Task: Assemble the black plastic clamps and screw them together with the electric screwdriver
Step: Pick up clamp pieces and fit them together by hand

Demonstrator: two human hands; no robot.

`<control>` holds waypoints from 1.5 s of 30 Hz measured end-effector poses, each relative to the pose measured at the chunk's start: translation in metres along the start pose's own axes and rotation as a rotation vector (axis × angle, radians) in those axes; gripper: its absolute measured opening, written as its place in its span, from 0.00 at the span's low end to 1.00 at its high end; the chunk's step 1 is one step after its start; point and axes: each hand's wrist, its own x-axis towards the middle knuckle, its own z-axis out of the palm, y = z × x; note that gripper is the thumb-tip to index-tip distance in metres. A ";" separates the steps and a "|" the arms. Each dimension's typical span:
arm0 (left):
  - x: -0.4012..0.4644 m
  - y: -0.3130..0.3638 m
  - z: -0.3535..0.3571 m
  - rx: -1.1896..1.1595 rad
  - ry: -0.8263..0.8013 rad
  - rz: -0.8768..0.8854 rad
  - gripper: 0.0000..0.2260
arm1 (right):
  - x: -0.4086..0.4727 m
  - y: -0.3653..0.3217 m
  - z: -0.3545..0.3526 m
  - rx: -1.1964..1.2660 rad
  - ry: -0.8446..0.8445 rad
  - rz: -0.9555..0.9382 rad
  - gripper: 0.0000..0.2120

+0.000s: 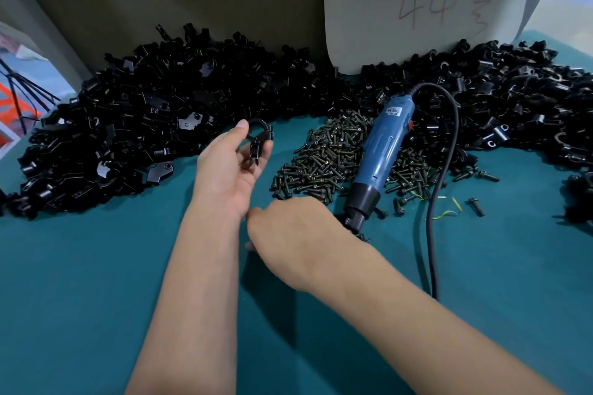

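Observation:
My left hand (pixel 229 167) is raised over the teal table and pinches a black plastic clamp (pixel 258 138) between thumb and fingers, its round loop at the top. My right hand (pixel 288 234) lies palm down on the table just below the left wrist, fingers curled under; whether it holds anything is hidden. The blue electric screwdriver (pixel 382 154) lies on a heap of dark screws (pixel 321 160), its black nose pointing down-left, right beside my right hand.
Large piles of black clamp parts lie at the left (pixel 128 125) and at the right (pixel 513 106). The screwdriver's black cable (pixel 433 218) loops down the right side. A white card (pixel 417 9) marked 44 leans on the back wall. Loose screws (pixel 475 205) lie scattered.

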 end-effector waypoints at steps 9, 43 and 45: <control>-0.002 -0.006 0.004 0.135 -0.136 -0.070 0.02 | -0.003 0.081 -0.031 0.824 0.393 0.317 0.15; -0.031 -0.034 0.035 -0.117 -0.593 -0.210 0.09 | -0.019 0.117 -0.028 1.688 0.487 0.279 0.05; -0.032 -0.035 0.037 -0.137 -0.595 -0.201 0.09 | -0.019 0.116 -0.027 1.714 0.494 0.300 0.03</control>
